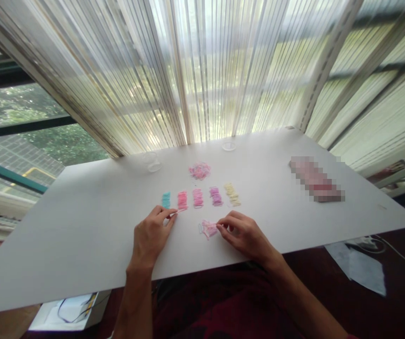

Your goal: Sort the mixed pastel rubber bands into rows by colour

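Note:
Five short columns of thin coloured loops, like small hair elastics, lie side by side: blue loops (166, 199), coral loops (182, 199), pink loops (198, 197), purple loops (215, 196) and yellow loops (232, 194). At the near end of the coral column, my left hand (154, 231) is closed in a pinch on a coral loop (181, 210). My right hand (242, 231) is also pinched, its fingertips touching the right side of a small mixed pile of loops (208, 229). Whatever sits between those right fingertips is too small to make out.
Behind the columns lies a larger mixed heap of loops (199, 171). A clear plastic cup (153, 163) and a clear round lid (229, 146) rest near the back edge of the white table (93, 226). A blurred-out pink object (316, 181) lies at the right. Curtains (202, 70) hang behind.

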Tool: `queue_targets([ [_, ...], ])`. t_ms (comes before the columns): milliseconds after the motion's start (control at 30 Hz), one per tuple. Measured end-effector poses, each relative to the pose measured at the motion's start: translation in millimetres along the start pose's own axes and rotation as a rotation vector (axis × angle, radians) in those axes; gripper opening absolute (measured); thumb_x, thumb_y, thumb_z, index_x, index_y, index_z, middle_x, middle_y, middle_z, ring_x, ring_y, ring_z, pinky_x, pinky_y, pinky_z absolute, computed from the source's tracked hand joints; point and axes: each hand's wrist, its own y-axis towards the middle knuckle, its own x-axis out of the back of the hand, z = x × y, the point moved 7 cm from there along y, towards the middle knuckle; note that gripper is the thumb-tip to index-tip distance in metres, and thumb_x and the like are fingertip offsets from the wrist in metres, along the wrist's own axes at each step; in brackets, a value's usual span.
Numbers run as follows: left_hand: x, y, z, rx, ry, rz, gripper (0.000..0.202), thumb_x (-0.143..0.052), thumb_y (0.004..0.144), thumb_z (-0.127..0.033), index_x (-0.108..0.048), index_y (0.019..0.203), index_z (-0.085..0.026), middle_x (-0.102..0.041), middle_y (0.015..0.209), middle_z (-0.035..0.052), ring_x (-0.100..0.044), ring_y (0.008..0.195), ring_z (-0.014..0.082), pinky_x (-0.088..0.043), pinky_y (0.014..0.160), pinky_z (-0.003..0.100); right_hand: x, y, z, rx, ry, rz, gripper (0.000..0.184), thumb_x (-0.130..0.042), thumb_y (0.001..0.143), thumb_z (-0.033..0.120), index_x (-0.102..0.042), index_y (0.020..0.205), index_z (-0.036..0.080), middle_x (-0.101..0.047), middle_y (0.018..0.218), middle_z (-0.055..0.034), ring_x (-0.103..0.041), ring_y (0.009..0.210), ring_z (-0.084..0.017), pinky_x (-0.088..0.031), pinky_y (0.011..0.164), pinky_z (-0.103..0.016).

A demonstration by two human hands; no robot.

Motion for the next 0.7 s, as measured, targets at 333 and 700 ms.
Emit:
queue_targets([
  [333, -12.2, -2, -13, -0.020, -0.002, 0.045, 0.024, -0.060, 0.098, -0.032, -0.077, 0.115, -0.031, -0.074, 0.098, 0.0007, -0.070, 0.075, 0.0181, -0.044, 0.059, 0.025, -1, 0, 0, 0.004, -0.021, 0.009, 0.014, -0.060, 0.099, 0.023, -0.072, 0.092, 0.021, -0.066, 0.081, -0.0024, -0.062, 0.069, -0.014, -0.052, 0.066, -0.026],
  [700, -8.8, -1, -16, -0.032, -0.061, 0.002, 0.024, -0.059, 0.097, -0.032, -0.077, 0.112, -0.030, -0.074, 0.095, 0.0005, -0.069, 0.075, 0.0172, -0.045, 0.060, 0.025, 0, 1, 1, -0.003, -0.026, 0.013, 0.014, -0.060, 0.099, 0.023, -0.072, 0.091, 0.021, -0.067, 0.081, -0.0025, -0.062, 0.069, -0.014, -0.052, 0.065, -0.026],
])
